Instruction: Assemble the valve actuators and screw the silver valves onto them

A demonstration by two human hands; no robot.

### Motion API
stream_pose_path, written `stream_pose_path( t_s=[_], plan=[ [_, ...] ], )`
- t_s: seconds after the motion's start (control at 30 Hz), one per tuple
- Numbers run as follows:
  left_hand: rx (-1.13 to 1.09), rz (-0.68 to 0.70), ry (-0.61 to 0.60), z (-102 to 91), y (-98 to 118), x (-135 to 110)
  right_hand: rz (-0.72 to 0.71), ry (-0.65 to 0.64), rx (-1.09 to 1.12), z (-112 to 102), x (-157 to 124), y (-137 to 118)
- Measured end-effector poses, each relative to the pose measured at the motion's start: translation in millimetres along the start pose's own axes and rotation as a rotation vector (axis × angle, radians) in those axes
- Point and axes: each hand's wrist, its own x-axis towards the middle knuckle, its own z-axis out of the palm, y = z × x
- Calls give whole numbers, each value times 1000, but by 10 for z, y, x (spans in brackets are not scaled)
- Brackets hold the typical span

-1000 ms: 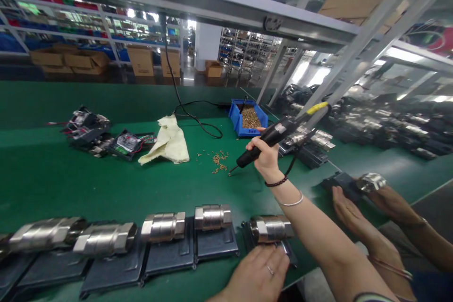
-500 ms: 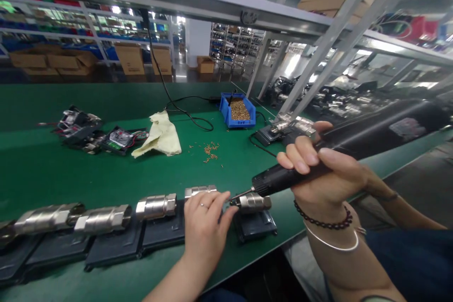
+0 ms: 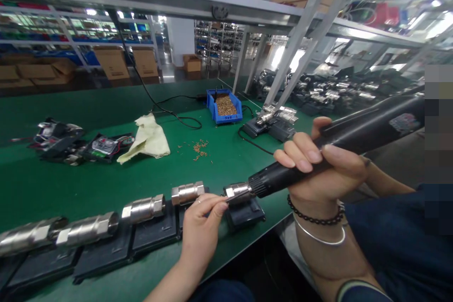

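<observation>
My right hand [image 3: 318, 170] grips a black electric screwdriver [image 3: 371, 125], its thin bit [image 3: 239, 196] angled down to the left. At the bit's tip, the thumb and fingers of my left hand [image 3: 200, 226] are pinched together; whatever lies between them is hidden. Just behind the bit sits a silver metal fitting [image 3: 231, 190] on a flat black housing [image 3: 246, 217]. More such units stand in a row to the left, among them a fitting [image 3: 143, 208] and a housing [image 3: 102, 250]. My left hand partly covers the nearest one.
Brass screws [image 3: 199, 148] lie loose on the green bench [image 3: 141, 177]. Behind them is a blue bin [image 3: 228, 118] full of screws. A yellow cloth [image 3: 150, 139] and opened wired units [image 3: 58, 139] are at left. Another person's arm [image 3: 387, 179] shows at right, behind the screwdriver.
The view has turned right, so the bench things appear further left. My left fingers have drawn into a tighter pinch at the bit's tip. The screwdriver stays in my right hand.
</observation>
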Motion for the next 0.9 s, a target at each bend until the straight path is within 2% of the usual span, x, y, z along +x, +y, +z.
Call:
stream_pose_path(
  t_s=[0.2, 0.3, 0.37, 0.43, 0.5, 0.57, 0.63, 0.7, 0.8, 0.9],
  plan=[
    [22, -109, -71, 3, -6, 40, -23, 12, -25, -42, -11, 15],
    [124, -84, -99, -47, -70, 26, -28, -7, -41, -60, 5, -7],
    [274, 68, -78, -80, -138, -12, -35, 0, -85, -90, 52, -48],
    [427, 326, -74, -79, -230, -67, -68, 58, -171, -150, 131, -96],
    [516, 597, -198, -23, -346, -128, -114, 153, -297, -243, 223, -123],
    [579, 766, -375, 80, -479, -183, -136, 234, -441, -360, 301, -100],
    [656, 838, -450, 188, -617, -226, -102, 282, -559, -481, 344, -20],
    [718, 853, -427, 259, -743, -251, -47, 308, -607, -584, 349, 91],
    [734, 851, -418, 270, -868, -258, 9, 323, -594, -686, 315, 235],
    [734, 863, -426, 236, -898, -243, 21, 318, -566, -729, 283, 292]
  ],
)
